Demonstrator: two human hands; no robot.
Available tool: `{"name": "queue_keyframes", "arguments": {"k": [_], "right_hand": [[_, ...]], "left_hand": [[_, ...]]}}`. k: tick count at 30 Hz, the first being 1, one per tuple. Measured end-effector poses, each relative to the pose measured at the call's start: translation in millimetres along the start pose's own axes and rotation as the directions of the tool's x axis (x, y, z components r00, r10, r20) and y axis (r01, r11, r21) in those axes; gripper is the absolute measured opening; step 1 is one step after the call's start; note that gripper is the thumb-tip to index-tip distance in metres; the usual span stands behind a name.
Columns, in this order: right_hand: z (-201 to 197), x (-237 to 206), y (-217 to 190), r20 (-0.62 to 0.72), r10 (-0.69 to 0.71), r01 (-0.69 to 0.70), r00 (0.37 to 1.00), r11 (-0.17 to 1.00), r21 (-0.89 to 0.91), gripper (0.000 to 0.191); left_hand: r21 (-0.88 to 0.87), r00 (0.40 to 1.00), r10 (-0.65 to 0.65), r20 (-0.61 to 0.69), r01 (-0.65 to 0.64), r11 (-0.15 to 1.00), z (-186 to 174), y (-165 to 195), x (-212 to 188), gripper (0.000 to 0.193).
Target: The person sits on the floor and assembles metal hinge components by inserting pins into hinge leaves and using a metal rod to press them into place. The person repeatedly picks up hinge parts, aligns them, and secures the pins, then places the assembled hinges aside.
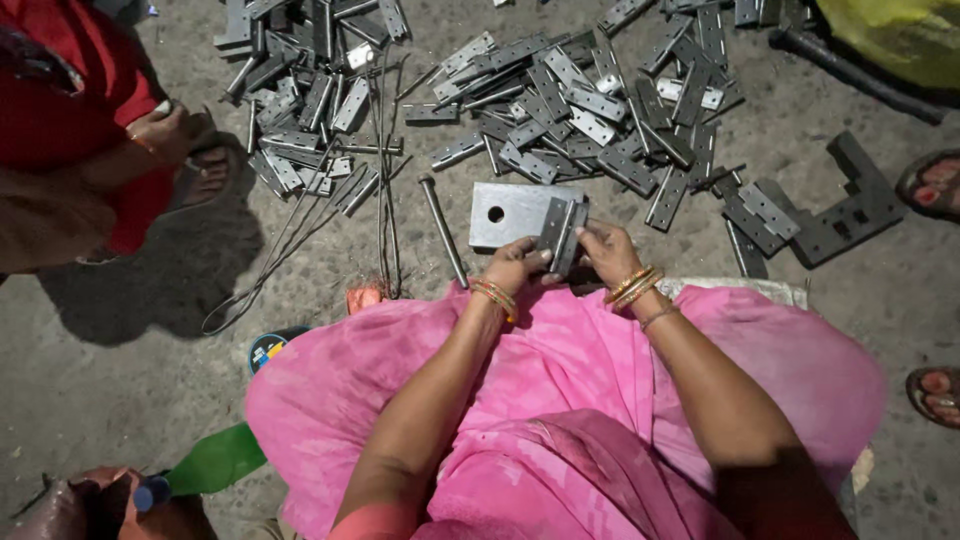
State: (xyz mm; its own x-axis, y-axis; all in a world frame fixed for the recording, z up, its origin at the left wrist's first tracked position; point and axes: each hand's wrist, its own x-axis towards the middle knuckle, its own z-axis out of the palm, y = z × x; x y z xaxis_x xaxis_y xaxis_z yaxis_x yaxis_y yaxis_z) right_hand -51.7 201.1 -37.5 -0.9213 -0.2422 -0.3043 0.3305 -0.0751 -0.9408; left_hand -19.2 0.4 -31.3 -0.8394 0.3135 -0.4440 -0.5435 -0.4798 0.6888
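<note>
- Two hands, left hand and right hand, both grip one hinge at frame centre.
- Best keep its leaves squared over the grey plate.
- Loose hinges lie above, on the floor.

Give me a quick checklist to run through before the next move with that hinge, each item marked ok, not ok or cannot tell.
1. Hinge held by both hands: ok.
2. Left hand grips its near edge: ok.
3. Right hand on its right side: ok.
4. Hinge over the steel plate: ok.
5. Loose rod lies apart from the plate: ok.
6. Hinge leaves lined up: cannot tell.
</note>
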Motion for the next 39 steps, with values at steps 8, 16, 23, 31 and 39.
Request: {"name": "queue_keyframes", "arguments": {"k": [8,16,23,31,39], "right_hand": [[4,-4,-7,0.085,0.025,-0.032,0.996,0.996,0.083,0.037],[13,-7,-11,0.137,-0.055,0.033,0.989,0.987,0.159,0.035],[25,-16,5,-0.114,-0.236,0.214,0.965,0.961,-0.173,0.030],[3,-38,-2,-0.407,-0.210,0.097,0.889,0.955,-0.281,0.027],[-33,-117,-31,-0.574,0.065,0.237,0.817,0.869,0.435,0.022]], "left_hand": [[-0.040,0.995,-0.094,-0.016,0.093,0.995,6,23,-17,0.036],[-0.104,0.982,-0.093,0.167,0.111,0.988,12,38,-29,0.037],[-0.013,0.987,-0.095,0.127,0.098,0.995,9,28,-23,0.034],[0.004,0.997,-0.072,-0.006,0.072,0.997,-1,16,-14,0.027],[0.054,0.930,-0.107,-0.351,0.134,0.990,-18,18,-8,0.030]]}}
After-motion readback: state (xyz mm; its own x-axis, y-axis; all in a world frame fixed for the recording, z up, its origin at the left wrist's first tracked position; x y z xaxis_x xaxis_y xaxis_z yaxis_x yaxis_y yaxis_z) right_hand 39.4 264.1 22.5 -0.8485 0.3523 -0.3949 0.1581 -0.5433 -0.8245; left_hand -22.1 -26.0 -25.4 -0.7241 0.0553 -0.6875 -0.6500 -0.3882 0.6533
